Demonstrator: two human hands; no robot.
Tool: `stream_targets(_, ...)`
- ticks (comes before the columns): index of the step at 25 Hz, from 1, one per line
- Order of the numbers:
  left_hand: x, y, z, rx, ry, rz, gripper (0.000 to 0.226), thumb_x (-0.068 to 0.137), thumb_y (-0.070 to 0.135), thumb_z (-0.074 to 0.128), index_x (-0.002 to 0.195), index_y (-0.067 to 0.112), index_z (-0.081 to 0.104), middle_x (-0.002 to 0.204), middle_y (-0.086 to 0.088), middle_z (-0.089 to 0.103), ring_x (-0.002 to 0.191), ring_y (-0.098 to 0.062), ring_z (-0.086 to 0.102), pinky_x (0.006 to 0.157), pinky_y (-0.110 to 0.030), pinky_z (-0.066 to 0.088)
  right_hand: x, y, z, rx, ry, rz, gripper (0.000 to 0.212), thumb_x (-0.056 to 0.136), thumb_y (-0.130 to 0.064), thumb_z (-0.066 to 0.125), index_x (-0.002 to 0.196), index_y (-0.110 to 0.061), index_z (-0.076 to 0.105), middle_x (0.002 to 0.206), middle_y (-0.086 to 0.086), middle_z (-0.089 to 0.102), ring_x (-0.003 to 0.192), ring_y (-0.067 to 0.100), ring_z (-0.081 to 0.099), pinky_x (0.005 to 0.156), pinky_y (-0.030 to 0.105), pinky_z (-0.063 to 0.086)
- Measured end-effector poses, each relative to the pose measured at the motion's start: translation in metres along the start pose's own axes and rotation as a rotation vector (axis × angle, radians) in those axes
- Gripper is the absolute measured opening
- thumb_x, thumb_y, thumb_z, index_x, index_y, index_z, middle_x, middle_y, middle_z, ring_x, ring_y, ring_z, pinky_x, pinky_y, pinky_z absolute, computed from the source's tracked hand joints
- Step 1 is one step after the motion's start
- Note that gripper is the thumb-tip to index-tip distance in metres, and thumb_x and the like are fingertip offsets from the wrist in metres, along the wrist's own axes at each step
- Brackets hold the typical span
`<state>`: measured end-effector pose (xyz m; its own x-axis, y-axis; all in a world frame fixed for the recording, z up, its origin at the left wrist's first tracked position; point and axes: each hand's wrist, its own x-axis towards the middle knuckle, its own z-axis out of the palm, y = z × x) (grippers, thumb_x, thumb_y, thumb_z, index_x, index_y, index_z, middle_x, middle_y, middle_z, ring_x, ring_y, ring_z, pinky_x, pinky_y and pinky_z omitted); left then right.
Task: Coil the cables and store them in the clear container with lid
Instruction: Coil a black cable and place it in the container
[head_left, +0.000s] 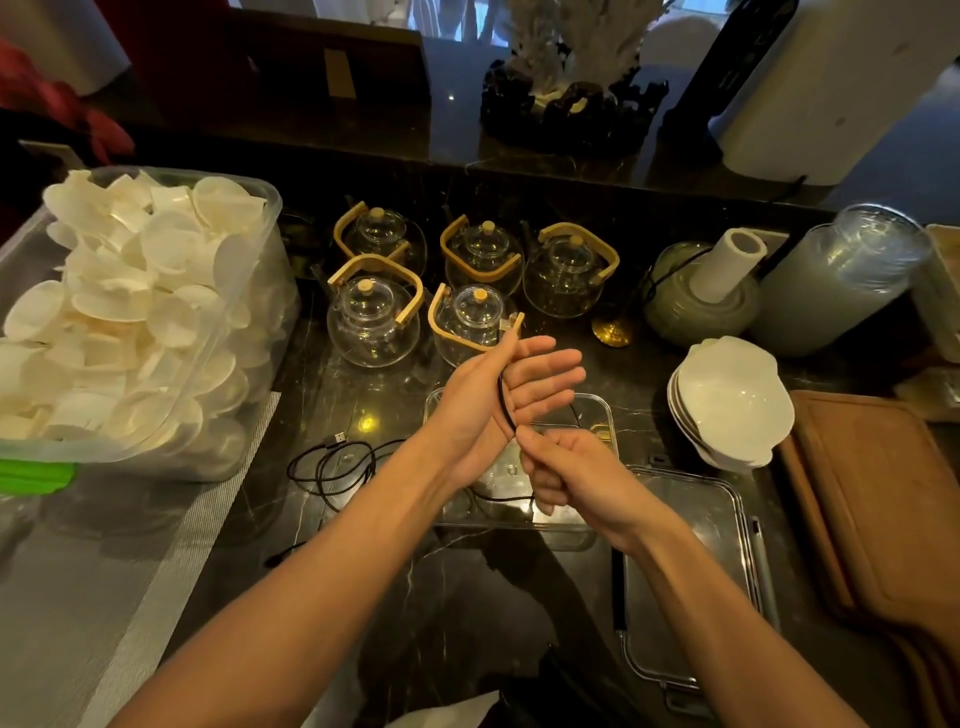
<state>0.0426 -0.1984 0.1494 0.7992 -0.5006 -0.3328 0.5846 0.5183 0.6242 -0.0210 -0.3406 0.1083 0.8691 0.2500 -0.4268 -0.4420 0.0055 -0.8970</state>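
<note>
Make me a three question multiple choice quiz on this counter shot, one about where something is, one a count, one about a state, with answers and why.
1. Where does the loose black cable lie?
A. on the counter left of the clear container
B. on the wooden board
C. inside a teapot

2. How many glass teapots stand behind the hands?
A. three
B. five
C. seven

3. What is the state of the clear container?
A. lid clipped on
C. turned upside down
B. open, lid beside it

Answers:
1 A, it sprawls on the dark counter left of the forearms.
2 B, three in the back row, two in front.
3 B, the lid lies flat to its right while the left hand and right hand wind another cable.
</note>
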Motion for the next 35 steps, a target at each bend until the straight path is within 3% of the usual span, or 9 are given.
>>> stream_targets(4,-0.009,0.002,-0.002,0.034,-0.024,-0.076,0.042,0.108,0.036,0.036,0.099,0.004,0.061,0.084,-0.015,0.078,0.074,-0.022,0.078,0.062,-0.028,0.063,0.006,0.011,-0.011,-0.011,-0.006,0.083,0.044,0.096,-0.039,0.063,0.056,-0.026,0.055,0.053,-0.002,0.032,0.05,0.013,0.03,0.058,0.026,0.04)
stream_targets(8,-0.02,-0.004,-0.007,0.124,-0.153,-0.19,0.052,0.107,0.041,0.035,0.1,0.003,0.071,0.092,-0.017,0.078,0.081,-0.022,0.078,0.07,-0.029,0.063,0.015,0.0,-0.03,0.184,-0.109,0.202,0.026,0.091,-0.027,0.061,0.066,-0.023,0.064,0.055,-0.005,0.037,0.045,0.006,0.03,0.043,0.019,0.022)
stream_targets(10,-0.023,-0.011,-0.01,0.3,-0.148,-0.204,0.055,0.106,0.045,0.038,0.103,0.002,0.073,0.094,-0.02,0.077,0.08,-0.022,0.077,0.072,-0.029,0.063,0.022,-0.012,-0.036,0.182,-0.115,0.212,0.022,0.096,-0.026,0.057,0.085,-0.015,0.072,0.064,0.001,0.053,0.05,0.009,0.048,0.045,0.02,0.034)
stream_targets(12,-0.022,-0.017,-0.013,0.534,-0.076,-0.172,0.062,0.106,0.05,0.038,0.105,-0.003,0.07,0.097,-0.023,0.077,0.082,-0.023,0.077,0.075,-0.031,0.063,0.027,-0.025,-0.038,0.066,-0.126,0.21,0.026,0.1,-0.025,0.054,0.084,-0.012,0.069,0.067,0.003,0.059,0.056,0.011,0.055,0.054,0.024,0.045)
stream_targets(17,-0.017,-0.025,-0.02,0.734,0.115,-0.115,0.062,0.105,0.052,0.039,0.102,0.001,0.074,0.09,-0.016,0.079,0.085,-0.025,0.079,0.074,-0.031,0.064,0.032,-0.047,-0.027,-0.34,0.09,0.08,0.032,0.094,-0.025,0.063,0.064,-0.016,0.062,0.055,-0.003,0.05,0.054,0.01,0.044,0.057,0.027,0.039)
stream_targets(22,-0.014,-0.031,-0.03,0.54,0.314,-0.038,0.053,0.103,0.047,0.048,0.107,0.0,0.071,0.091,-0.017,0.079,0.087,-0.026,0.078,0.072,-0.03,0.064,0.016,-0.062,-0.014,-0.32,0.161,-0.08,0.025,0.097,-0.024,0.066,0.073,-0.017,0.072,0.066,-0.001,0.061,0.055,0.006,0.05,0.052,0.026,0.04)
stream_targets(27,-0.004,-0.021,-0.022,0.256,0.289,-0.039,0.053,0.108,0.04,0.037,0.126,-0.003,0.062,0.11,-0.019,0.076,0.103,-0.027,0.074,0.097,-0.035,0.057,-0.001,-0.039,0.019,-0.281,0.145,-0.141,0.025,0.107,-0.02,0.049,0.102,-0.005,0.069,0.058,-0.008,0.058,0.046,0.006,0.049,0.043,0.027,0.038)
stream_targets(31,-0.005,-0.015,-0.016,0.048,0.169,-0.038,0.04,0.109,0.023,0.039,0.131,-0.007,0.054,0.116,-0.022,0.074,0.105,-0.027,0.074,0.088,-0.031,0.061,-0.01,-0.007,0.025,-0.11,0.095,-0.11,0.037,0.107,-0.032,0.049,0.089,-0.005,0.067,0.06,0.007,0.052,0.044,0.015,0.042,0.043,0.029,0.039)
stream_targets(35,-0.007,-0.014,-0.017,0.056,0.153,0.01,0.04,0.108,0.027,0.042,0.136,0.0,0.054,0.098,-0.015,0.079,0.079,-0.014,0.077,0.065,-0.019,0.061,-0.014,0.013,0.012,-0.113,0.056,0.002,0.057,0.097,-0.054,0.054,0.058,-0.013,0.059,0.049,0.007,0.046,0.044,0.016,0.043,0.054,0.027,0.043)
